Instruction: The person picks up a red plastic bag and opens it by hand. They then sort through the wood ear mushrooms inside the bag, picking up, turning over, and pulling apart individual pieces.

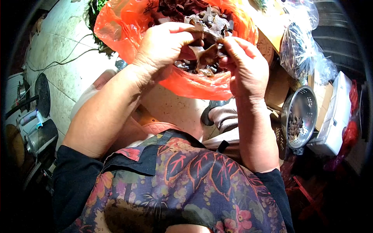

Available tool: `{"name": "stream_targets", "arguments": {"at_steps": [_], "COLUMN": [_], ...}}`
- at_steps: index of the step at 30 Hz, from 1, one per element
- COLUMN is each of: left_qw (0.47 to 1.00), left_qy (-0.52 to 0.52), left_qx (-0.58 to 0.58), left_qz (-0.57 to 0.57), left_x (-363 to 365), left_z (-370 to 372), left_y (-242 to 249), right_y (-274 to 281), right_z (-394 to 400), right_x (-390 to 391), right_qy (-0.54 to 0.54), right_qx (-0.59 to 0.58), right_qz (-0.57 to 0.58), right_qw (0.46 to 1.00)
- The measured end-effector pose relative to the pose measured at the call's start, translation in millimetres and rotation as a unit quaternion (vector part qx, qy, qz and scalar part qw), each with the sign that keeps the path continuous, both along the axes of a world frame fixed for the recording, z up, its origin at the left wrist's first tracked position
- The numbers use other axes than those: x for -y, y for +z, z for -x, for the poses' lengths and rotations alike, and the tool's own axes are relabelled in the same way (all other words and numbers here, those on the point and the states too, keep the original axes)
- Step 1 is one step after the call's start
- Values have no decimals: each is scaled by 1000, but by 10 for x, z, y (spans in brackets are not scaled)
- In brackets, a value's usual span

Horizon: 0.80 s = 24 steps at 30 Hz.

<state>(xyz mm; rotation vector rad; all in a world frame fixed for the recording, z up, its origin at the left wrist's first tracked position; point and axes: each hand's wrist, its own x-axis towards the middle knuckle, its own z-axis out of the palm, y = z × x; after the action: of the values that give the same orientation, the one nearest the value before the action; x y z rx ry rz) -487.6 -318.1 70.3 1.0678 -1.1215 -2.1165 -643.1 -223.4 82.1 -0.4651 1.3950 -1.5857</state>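
My left hand [165,46] pinches one edge of a dark brown, floppy piece of wood ear mushroom [210,54] between thumb and finger. The opposite edge is pinched by my right hand [246,64], so the piece stretches between both hands. Directly beneath it is an open orange plastic bag [202,87], its rim spread wide. Inside the bag lies a heap of similar dark wood ear pieces [211,21], partly hidden by my hands.
To the right a metal colander [311,112] holds small dark bits, beside a white plastic box [336,110]. Clear plastic bags [299,50] lie above them. On the left are a metal pot [42,138] and a thin cable [64,62] on the tiled floor [62,31].
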Motion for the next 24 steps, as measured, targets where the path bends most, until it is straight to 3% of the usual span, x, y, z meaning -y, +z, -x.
{"name": "stream_targets", "arguments": {"at_steps": [6,12,14,16,18,19,20,22,24], "left_qw": [997,990,985,992,993,995,995,982,982], "left_qy": [-4,23,5,-21,21,-24,-24,28,30], "left_qx": [67,113,126,58,55,40,41,97,92], "left_qz": [24,81,118,107,101,85,86,158,162], "left_x": [175,361,403,429,396,476,479,465,494], "left_z": [-71,-145,-145,-141,-78,-94,-85,-49,-78], "left_y": [44,32,12,-22,72,75,72,35,-33], "right_y": [-5,52,50,22,43,-59,-48,-14,-47], "right_z": [221,335,355,343,305,325,304,263,215], "right_x": [22,24,18,-7,46,53,63,104,178], "right_qy": [-47,-85,-29,39,84,97,108,119,111], "right_qx": [25,-41,-46,-86,-184,-284,-300,-467,-597], "right_qz": [35,47,18,-13,-45,-35,-47,-105,-29], "right_qw": [998,994,998,995,978,953,947,870,794]}}
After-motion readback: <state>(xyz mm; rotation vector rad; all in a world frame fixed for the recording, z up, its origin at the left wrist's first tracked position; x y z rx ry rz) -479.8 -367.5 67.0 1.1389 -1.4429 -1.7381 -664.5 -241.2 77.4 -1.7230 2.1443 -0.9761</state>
